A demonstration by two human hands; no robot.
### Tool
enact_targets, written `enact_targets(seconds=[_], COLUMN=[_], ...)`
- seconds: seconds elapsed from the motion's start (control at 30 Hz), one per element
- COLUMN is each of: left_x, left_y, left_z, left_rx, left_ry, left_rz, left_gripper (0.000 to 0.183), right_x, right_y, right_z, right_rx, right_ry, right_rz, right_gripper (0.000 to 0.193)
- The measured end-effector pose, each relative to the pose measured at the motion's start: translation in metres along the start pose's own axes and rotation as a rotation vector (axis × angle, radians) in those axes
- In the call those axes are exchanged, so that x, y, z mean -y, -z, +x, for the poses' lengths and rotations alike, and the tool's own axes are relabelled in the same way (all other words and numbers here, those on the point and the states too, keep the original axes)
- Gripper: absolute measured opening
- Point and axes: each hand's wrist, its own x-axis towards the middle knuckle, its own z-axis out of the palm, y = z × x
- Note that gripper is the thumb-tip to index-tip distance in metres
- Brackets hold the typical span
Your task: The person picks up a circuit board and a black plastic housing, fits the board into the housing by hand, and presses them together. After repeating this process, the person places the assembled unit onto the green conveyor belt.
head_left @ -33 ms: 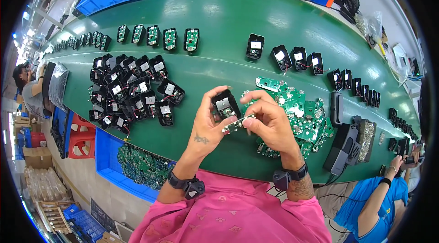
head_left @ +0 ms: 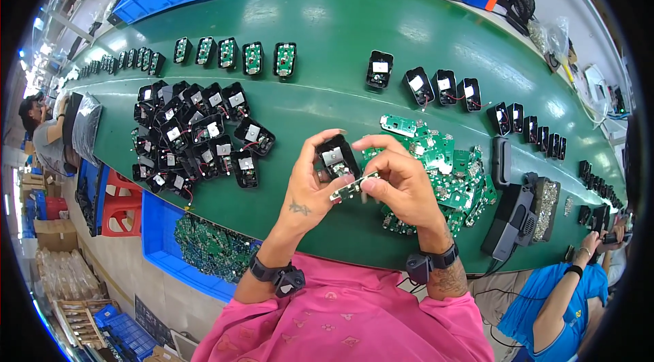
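My left hand (head_left: 308, 181) is closed around an open black plastic housing (head_left: 338, 152), tilted toward me, with a silver-white block inside. Just below its near end, my right hand (head_left: 398, 181) pinches a small green circuit board (head_left: 347, 190) between thumb and fingers, seen nearly edge-on. The left thumb also meets this board. Whether a wire joins it to the housing is hidden by the fingers. Right of my hands lies a heap of green circuit boards (head_left: 443, 157). To the left, similar black housings (head_left: 197, 130) are piled together.
Housings with boards in them (head_left: 285, 60) line the far left; others with white blocks (head_left: 379, 70) run rightward. A dark grey device (head_left: 507, 222) stands beside a box of small metal parts (head_left: 546, 202). A blue bin (head_left: 155, 225) of boards sits below the table edge. Co-workers sit at both sides.
The circuit board and the right fingertips have shifted very slightly toward the left. Everything else looks the same.
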Motion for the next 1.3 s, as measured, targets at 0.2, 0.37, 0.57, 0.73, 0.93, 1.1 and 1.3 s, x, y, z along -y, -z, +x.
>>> enact_targets(seconds=[0.2, 0.37, 0.57, 0.73, 0.93, 1.1, 1.3], left_x=[-0.004, 0.008, -0.002, 0.000, 0.006, -0.009, -0.013], left_y=[-0.006, 0.009, 0.000, -0.002, 0.005, 0.001, 0.000], left_z=[-0.006, -0.007, -0.009, -0.009, -0.008, -0.008, -0.006], left_rx=[-0.022, 0.140, -0.012, -0.003, -0.032, 0.032, 0.009], left_ry=[-0.075, -0.109, -0.037, -0.122, -0.199, -0.005, 0.036], left_rz=[0.054, 0.453, 0.405, 0.474, 0.538, 0.182, -0.031], left_gripper=[0.064, 0.037, 0.010, 0.015, 0.020, 0.075, 0.072], right_x=[-0.002, -0.003, -0.003, -0.003, -0.008, -0.014, -0.008], right_y=[-0.001, 0.000, 0.006, -0.002, -0.006, -0.009, -0.013], right_z=[-0.002, -0.002, 0.000, 0.003, 0.002, 0.003, 0.004], right_rx=[0.045, -0.020, -0.280, -0.257, -0.166, -0.228, -0.222], right_ry=[-0.110, -0.068, -0.255, -0.346, -0.405, -0.341, -0.327], right_rz=[0.205, 0.267, 0.225, 0.235, 0.220, 0.066, 0.038], right_gripper=[0.011, 0.011, 0.012, 0.013, 0.015, 0.021, 0.021])
